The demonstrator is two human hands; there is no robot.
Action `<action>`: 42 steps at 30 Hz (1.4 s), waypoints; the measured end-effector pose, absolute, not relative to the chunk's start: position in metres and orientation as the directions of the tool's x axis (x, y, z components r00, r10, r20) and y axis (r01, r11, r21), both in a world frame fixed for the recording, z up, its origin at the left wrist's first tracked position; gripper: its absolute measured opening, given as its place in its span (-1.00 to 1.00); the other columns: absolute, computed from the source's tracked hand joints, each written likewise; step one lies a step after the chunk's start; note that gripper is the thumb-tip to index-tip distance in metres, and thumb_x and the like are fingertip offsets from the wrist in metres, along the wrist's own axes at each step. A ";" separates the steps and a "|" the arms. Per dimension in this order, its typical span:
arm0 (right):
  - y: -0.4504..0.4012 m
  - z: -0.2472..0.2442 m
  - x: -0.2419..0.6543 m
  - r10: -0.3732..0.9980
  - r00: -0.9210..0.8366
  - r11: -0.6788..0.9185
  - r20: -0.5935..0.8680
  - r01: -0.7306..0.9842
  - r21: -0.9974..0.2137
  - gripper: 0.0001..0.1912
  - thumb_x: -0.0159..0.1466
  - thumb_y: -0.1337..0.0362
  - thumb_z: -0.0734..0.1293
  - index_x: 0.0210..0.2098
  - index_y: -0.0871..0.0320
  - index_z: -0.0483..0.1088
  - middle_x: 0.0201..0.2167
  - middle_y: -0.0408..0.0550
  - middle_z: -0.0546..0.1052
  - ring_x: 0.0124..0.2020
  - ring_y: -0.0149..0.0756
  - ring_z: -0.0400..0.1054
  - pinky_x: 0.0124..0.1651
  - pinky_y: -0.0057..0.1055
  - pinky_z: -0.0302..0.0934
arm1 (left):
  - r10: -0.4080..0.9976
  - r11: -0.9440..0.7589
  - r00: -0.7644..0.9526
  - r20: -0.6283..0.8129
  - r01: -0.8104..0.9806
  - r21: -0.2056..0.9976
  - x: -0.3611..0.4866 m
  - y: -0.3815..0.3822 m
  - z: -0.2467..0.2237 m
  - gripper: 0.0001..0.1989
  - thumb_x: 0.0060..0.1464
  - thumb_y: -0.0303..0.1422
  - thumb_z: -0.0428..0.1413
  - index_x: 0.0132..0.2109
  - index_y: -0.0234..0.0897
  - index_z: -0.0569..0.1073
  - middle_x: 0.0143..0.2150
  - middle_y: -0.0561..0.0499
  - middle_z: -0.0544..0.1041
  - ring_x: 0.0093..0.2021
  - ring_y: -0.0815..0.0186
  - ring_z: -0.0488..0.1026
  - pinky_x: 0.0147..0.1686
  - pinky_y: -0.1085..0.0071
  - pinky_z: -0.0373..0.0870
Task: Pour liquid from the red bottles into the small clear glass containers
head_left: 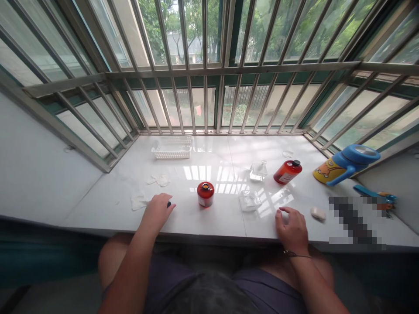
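Note:
My left hand (pixel 159 210) is near the counter's front edge, thumb and fingers closed around a small black bottle cap (pixel 169 204). To its right stands an amber-red bottle (pixel 205 195), upright, its neck bare. My right hand (pixel 292 226) rests at the front edge, loosely curled, with nothing visible in it. Nearest to that hand are a clear square glass bottle (pixel 250 201) on its left and a small whitish block (pixel 318 213) on its right. Farther back, another clear glass bottle (pixel 258 170) stands beside a tilted red bottle (pixel 287 172) with a black cap.
A white perforated basket (pixel 172 152) sits at the back left of the white counter (pixel 222 222). Crumpled tissue (pixel 139 202) lies by my left hand. On the right are a blue and yellow flask (pixel 343 165) and a blue tool (pixel 369 192). Window bars (pixel 212 68) close off the back.

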State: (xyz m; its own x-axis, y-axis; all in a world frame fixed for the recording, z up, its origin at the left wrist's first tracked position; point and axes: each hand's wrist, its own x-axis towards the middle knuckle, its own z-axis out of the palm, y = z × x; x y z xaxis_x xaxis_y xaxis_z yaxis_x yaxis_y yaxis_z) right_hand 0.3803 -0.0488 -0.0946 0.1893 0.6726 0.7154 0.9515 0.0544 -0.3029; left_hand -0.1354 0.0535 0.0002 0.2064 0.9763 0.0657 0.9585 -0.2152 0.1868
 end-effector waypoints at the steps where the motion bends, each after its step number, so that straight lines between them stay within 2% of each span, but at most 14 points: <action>1: -0.049 -0.094 0.380 0.675 0.187 0.057 0.714 0.951 -0.303 -0.80 0.49 0.15 0.29 -0.04 0.14 0.42 -0.16 0.09 0.57 -0.14 -0.02 0.43 0.08 -0.09 0.32 | 0.978 -0.207 0.203 0.041 0.968 0.144 -0.134 0.050 -0.003 -0.71 0.26 -0.35 0.20 0.08 -0.30 0.62 0.08 -0.25 0.64 0.08 -0.15 0.53 0.13 -0.01 0.49; 3: -0.049 -0.094 0.380 0.676 0.185 0.059 0.713 0.951 -0.302 -0.80 0.49 0.16 0.29 -0.04 0.15 0.42 -0.17 0.09 0.57 -0.14 -0.02 0.42 0.08 -0.09 0.32 | 0.981 -0.193 0.193 0.008 0.974 0.115 -0.133 0.047 -0.007 -0.74 0.23 -0.44 0.18 0.03 -0.28 0.64 0.04 -0.26 0.64 0.08 -0.17 0.52 0.10 -0.01 0.48; 6: -0.049 -0.094 0.380 0.676 0.189 0.057 0.712 0.950 -0.306 -0.80 0.48 0.15 0.29 -0.04 0.14 0.42 -0.17 0.09 0.57 -0.14 -0.02 0.42 0.08 -0.08 0.31 | 0.981 -0.193 0.195 -0.002 0.969 0.154 -0.136 0.053 -0.008 -0.75 0.20 -0.52 0.13 -0.05 -0.24 0.65 -0.01 -0.24 0.67 0.07 -0.14 0.54 0.12 -0.01 0.46; 10: -0.049 -0.093 0.379 0.674 0.204 0.054 0.710 0.945 -0.322 -0.80 0.48 0.15 0.29 -0.04 0.14 0.42 -0.17 0.09 0.57 -0.14 -0.01 0.42 0.08 -0.07 0.32 | 0.978 -0.205 0.205 0.021 0.950 0.235 -0.134 0.060 0.000 -0.73 0.19 -0.48 0.16 -0.01 -0.21 0.65 -0.03 -0.20 0.69 0.03 -0.06 0.60 0.13 0.05 0.52; 11: -0.049 -0.093 0.379 0.675 0.208 0.053 0.708 0.943 -0.328 -0.80 0.48 0.16 0.29 -0.04 0.14 0.43 -0.17 0.09 0.57 -0.13 0.00 0.43 0.08 -0.06 0.32 | 0.979 -0.200 0.199 0.036 0.934 0.296 -0.130 0.060 0.003 -0.72 0.22 -0.42 0.18 0.04 -0.20 0.65 -0.01 -0.17 0.70 0.00 -0.01 0.62 0.10 0.08 0.55; 13: -0.049 -0.092 0.378 0.677 0.215 0.052 0.704 0.940 -0.337 -0.80 0.47 0.16 0.30 -0.04 0.13 0.43 -0.16 0.09 0.57 -0.13 0.00 0.43 0.08 -0.06 0.32 | 0.985 -0.172 0.154 0.077 0.839 0.517 -0.119 0.058 0.012 -0.67 0.26 -0.26 0.21 0.13 -0.17 0.62 0.02 -0.13 0.70 -0.07 0.07 0.66 0.03 0.15 0.61; 16: -0.049 -0.092 0.378 0.678 0.216 0.051 0.702 0.940 -0.338 -0.81 0.47 0.16 0.30 -0.04 0.13 0.43 -0.16 0.09 0.58 -0.13 0.00 0.43 0.08 -0.06 0.32 | 0.992 -0.129 0.067 0.110 0.498 0.858 -0.095 0.054 0.026 -0.59 0.24 -0.08 0.26 0.12 -0.17 0.64 0.06 -0.12 0.70 -0.02 0.10 0.67 0.04 0.17 0.64; 19: -0.049 -0.092 0.378 0.677 0.210 0.053 0.706 0.942 -0.331 -0.81 0.48 0.16 0.30 -0.04 0.13 0.42 -0.16 0.09 0.57 -0.13 -0.01 0.42 0.07 -0.07 0.32 | 0.994 -0.104 0.051 0.094 0.244 0.964 -0.067 0.056 0.038 -0.57 0.20 -0.07 0.32 0.11 -0.20 0.64 0.06 -0.15 0.71 0.12 0.05 0.65 0.17 0.10 0.60; 22: -0.049 -0.093 0.379 0.675 0.203 0.055 0.710 0.945 -0.322 -0.81 0.49 0.16 0.29 -0.04 0.13 0.42 -0.15 0.09 0.58 -0.13 -0.02 0.42 0.07 -0.08 0.32 | 0.992 -0.123 0.054 0.119 0.087 0.989 -0.040 0.062 0.044 -0.59 0.23 -0.10 0.32 0.10 -0.23 0.58 0.06 -0.19 0.71 0.15 0.04 0.65 0.23 0.03 0.56; 25: -0.049 -0.092 0.378 0.672 0.203 0.057 0.713 0.945 -0.323 -0.82 0.49 0.17 0.29 -0.05 0.13 0.42 -0.15 0.09 0.58 -0.13 -0.02 0.42 0.06 -0.09 0.33 | 0.966 -0.256 0.048 0.255 0.015 0.967 -0.019 0.065 0.044 -0.66 0.26 -0.15 0.31 0.06 -0.23 0.53 0.15 -0.22 0.67 0.20 0.05 0.62 0.30 -0.01 0.52; 27: -0.049 -0.092 0.378 0.668 0.208 0.056 0.714 0.944 -0.327 -0.83 0.48 0.18 0.30 -0.05 0.14 0.43 -0.15 0.08 0.58 -0.13 -0.02 0.42 0.05 -0.10 0.33 | 0.943 -0.329 0.067 0.326 0.051 0.943 -0.009 0.065 0.040 -0.71 0.28 -0.19 0.30 0.04 -0.21 0.52 0.18 -0.21 0.66 0.28 0.03 0.57 0.36 -0.04 0.46; 30: -0.049 -0.091 0.377 0.667 0.212 0.053 0.714 0.943 -0.330 -0.85 0.48 0.19 0.30 -0.06 0.13 0.43 -0.16 0.08 0.58 -0.14 -0.03 0.42 0.05 -0.11 0.33 | 0.937 -0.347 0.094 0.336 0.147 0.926 -0.002 0.061 0.032 -0.78 0.29 -0.21 0.29 0.00 -0.17 0.52 0.18 -0.18 0.66 0.33 0.01 0.53 0.40 -0.08 0.39; 36: -0.049 -0.091 0.377 0.674 0.210 0.056 0.709 0.942 -0.332 -0.87 0.48 0.20 0.30 -0.07 0.12 0.42 -0.16 0.06 0.59 -0.14 -0.04 0.43 0.05 -0.11 0.33 | 0.946 -0.325 0.073 0.316 0.182 0.928 -0.003 0.056 0.022 -0.84 0.31 -0.26 0.26 -0.04 -0.16 0.50 0.19 -0.16 0.65 0.25 0.04 0.59 0.36 -0.08 0.43; 42: -0.050 -0.090 0.377 0.677 0.210 0.057 0.706 0.941 -0.334 -0.87 0.47 0.21 0.30 -0.07 0.12 0.42 -0.16 0.06 0.59 -0.15 -0.03 0.43 0.06 -0.10 0.33 | 0.924 -0.381 0.144 0.355 0.253 0.889 -0.003 0.055 0.030 -0.84 0.34 -0.25 0.21 0.00 -0.16 0.52 0.21 -0.16 0.64 0.27 0.04 0.57 0.31 -0.02 0.47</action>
State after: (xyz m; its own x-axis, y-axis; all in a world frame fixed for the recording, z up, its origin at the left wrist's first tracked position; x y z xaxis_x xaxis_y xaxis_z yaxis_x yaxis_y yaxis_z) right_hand 0.3767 -0.0497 -0.0896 0.2099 0.6766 0.7058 0.9408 0.0568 -0.3342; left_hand -0.0030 0.0555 0.0302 0.1444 0.9238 0.3546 0.2527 -0.3809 0.8894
